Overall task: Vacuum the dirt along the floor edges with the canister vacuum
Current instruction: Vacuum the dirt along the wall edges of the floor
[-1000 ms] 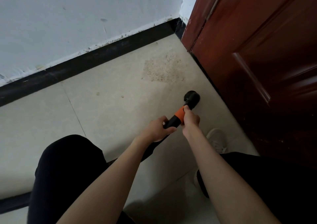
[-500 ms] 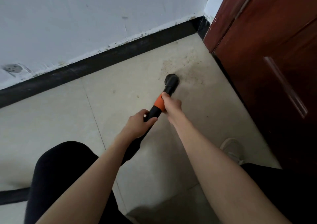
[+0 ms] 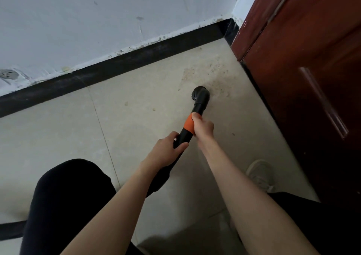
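A black vacuum wand with an orange collar (image 3: 189,125) ends in a round black brush nozzle (image 3: 200,96) that sits on the beige tile floor. My right hand (image 3: 203,127) grips the wand at the orange collar. My left hand (image 3: 166,153) grips the black tube just behind it. A patch of brownish dirt (image 3: 207,73) spreads over the floor in the corner, just beyond and to the right of the nozzle. The hose runs back under my arms and is mostly hidden.
A black skirting board (image 3: 121,67) runs along the white wall. A dark red wooden door (image 3: 312,75) closes the right side. My knee in black trousers (image 3: 66,192) is at lower left, and a white shoe (image 3: 260,173) rests near the door.
The nozzle has gone forward from beside the door to the near edge of the dirt patch. Both hands keep the same hold on the wand.
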The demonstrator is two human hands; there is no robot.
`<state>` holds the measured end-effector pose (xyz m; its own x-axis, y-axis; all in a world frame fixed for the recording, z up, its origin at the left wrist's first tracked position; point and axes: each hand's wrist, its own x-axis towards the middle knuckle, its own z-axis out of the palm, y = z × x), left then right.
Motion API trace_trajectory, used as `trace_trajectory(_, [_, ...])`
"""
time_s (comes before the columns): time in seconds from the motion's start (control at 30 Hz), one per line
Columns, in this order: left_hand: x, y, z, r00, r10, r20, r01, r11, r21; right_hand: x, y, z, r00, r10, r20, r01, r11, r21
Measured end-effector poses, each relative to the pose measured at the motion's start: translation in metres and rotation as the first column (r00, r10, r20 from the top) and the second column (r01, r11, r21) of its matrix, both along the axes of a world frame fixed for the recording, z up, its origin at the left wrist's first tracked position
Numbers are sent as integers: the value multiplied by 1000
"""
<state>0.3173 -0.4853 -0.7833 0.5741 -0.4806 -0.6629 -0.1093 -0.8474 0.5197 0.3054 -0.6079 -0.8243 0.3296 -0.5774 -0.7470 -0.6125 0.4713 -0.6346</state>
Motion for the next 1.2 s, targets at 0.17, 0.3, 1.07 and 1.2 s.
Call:
trace_trajectory(0.17, [11,6,1,997,64,44,-64,998,1,20,3,7,994,112,-15,-112,993,-26])
trace_trajectory(0.3, [30,15,-1,992,103,79,-105,994,24,45,12,11,985,170,-26,-170,985,6])
trace_trajectory(1.07, [71,-35,-14,989,96,115,-97,995,-2,92,-36,13,969,242,-50,-245,968,-60])
trace_trajectory(1.2, [49,-24,-17,993,87,85,-85,996,-24,66,-29,5,977,200,-67,-205,976,-77])
